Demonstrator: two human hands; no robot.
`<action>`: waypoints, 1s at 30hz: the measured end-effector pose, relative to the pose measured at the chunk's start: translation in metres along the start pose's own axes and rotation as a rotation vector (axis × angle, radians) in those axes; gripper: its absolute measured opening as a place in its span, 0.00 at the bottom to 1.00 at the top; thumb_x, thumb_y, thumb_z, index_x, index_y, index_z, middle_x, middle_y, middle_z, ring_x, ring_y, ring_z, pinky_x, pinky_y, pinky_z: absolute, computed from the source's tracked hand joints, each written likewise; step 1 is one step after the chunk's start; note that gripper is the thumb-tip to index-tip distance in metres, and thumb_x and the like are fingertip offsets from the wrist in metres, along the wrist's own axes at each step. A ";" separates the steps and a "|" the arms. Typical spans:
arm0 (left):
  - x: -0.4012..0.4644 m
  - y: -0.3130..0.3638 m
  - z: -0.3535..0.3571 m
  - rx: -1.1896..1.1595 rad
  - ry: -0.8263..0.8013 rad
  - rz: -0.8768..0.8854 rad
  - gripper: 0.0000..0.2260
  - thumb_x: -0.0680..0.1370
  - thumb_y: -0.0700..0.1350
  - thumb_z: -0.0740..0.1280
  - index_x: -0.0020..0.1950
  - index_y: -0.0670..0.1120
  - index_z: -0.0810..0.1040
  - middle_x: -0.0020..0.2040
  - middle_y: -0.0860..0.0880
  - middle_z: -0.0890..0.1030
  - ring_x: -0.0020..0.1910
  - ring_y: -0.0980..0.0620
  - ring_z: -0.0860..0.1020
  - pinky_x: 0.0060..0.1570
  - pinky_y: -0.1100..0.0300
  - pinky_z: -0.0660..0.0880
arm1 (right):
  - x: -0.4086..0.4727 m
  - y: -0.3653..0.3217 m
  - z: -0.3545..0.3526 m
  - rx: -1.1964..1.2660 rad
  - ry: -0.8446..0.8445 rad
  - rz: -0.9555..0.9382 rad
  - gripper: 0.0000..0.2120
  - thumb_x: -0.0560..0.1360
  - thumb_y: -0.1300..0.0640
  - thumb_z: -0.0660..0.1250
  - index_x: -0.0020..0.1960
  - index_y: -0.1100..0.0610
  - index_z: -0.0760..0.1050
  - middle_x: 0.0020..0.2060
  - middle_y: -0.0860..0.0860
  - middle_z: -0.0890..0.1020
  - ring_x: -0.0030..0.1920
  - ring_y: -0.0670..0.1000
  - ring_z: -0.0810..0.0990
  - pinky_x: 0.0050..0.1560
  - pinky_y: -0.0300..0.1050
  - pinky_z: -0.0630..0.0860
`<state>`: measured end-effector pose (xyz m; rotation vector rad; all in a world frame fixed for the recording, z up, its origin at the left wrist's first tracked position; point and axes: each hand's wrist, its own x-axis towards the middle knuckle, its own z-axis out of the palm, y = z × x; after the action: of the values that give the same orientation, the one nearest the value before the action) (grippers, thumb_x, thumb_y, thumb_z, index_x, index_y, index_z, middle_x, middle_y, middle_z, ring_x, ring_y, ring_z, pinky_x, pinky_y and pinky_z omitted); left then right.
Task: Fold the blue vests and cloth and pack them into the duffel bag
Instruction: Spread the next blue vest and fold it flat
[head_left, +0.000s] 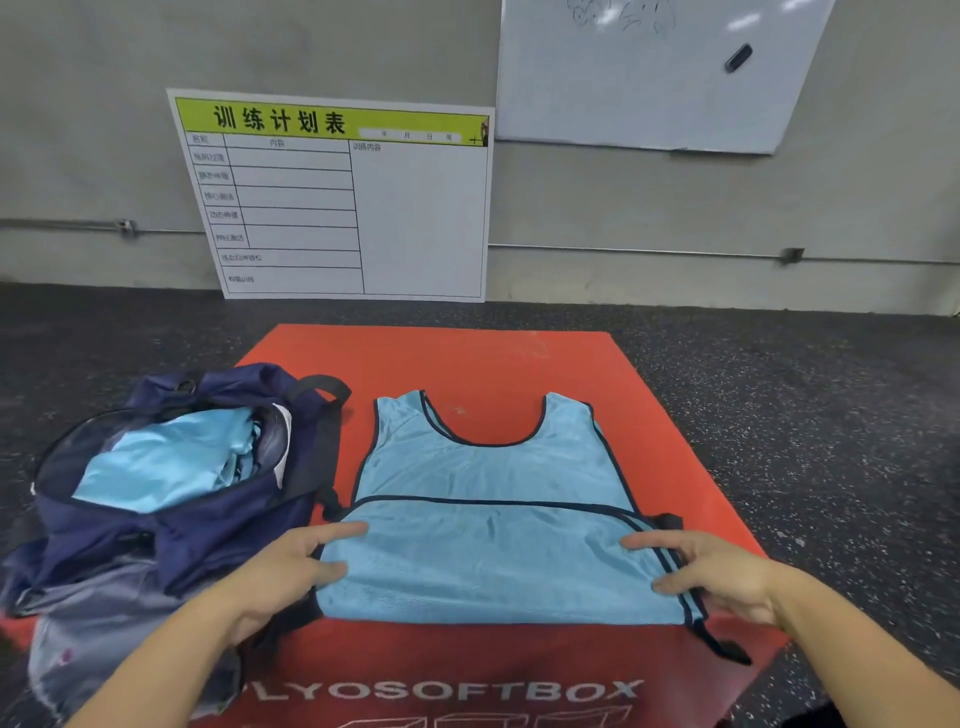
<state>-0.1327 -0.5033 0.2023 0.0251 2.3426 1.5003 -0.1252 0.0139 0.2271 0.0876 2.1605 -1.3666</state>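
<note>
Vest flat on red soft box beside duffel bag, hem folded up, left hand and right hand pinching the fold's side edges; folding step in hand, next likely needs another fold before bagging.

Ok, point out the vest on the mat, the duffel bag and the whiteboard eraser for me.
vest (493, 478), head view, on its chest panel above the folded hem.
duffel bag (208, 535), head view, on its dark blue front wall.
eraser (738, 57), head view, on its black body.
</note>
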 end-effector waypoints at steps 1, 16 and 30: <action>-0.004 -0.001 0.000 0.016 -0.010 -0.020 0.24 0.72 0.46 0.72 0.65 0.65 0.79 0.61 0.59 0.76 0.57 0.55 0.69 0.60 0.59 0.68 | -0.003 0.000 0.000 -0.014 -0.004 0.003 0.28 0.74 0.67 0.73 0.63 0.38 0.81 0.75 0.47 0.66 0.70 0.47 0.69 0.72 0.58 0.70; 0.027 0.023 0.016 0.046 0.209 0.056 0.15 0.78 0.37 0.70 0.58 0.54 0.82 0.60 0.58 0.80 0.58 0.66 0.76 0.54 0.73 0.69 | 0.029 -0.023 0.011 0.023 0.233 -0.067 0.18 0.74 0.65 0.74 0.57 0.44 0.85 0.61 0.47 0.82 0.60 0.48 0.81 0.67 0.49 0.77; 0.101 0.038 0.008 -0.023 0.366 0.015 0.25 0.75 0.28 0.61 0.63 0.51 0.82 0.42 0.52 0.84 0.32 0.56 0.78 0.33 0.67 0.73 | 0.094 -0.030 -0.011 0.020 0.504 -0.200 0.23 0.74 0.71 0.70 0.59 0.47 0.83 0.44 0.50 0.85 0.36 0.47 0.80 0.40 0.41 0.75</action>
<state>-0.2314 -0.4595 0.2036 -0.2597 2.6070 1.6565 -0.2187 -0.0143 0.2081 0.2530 2.6260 -1.6115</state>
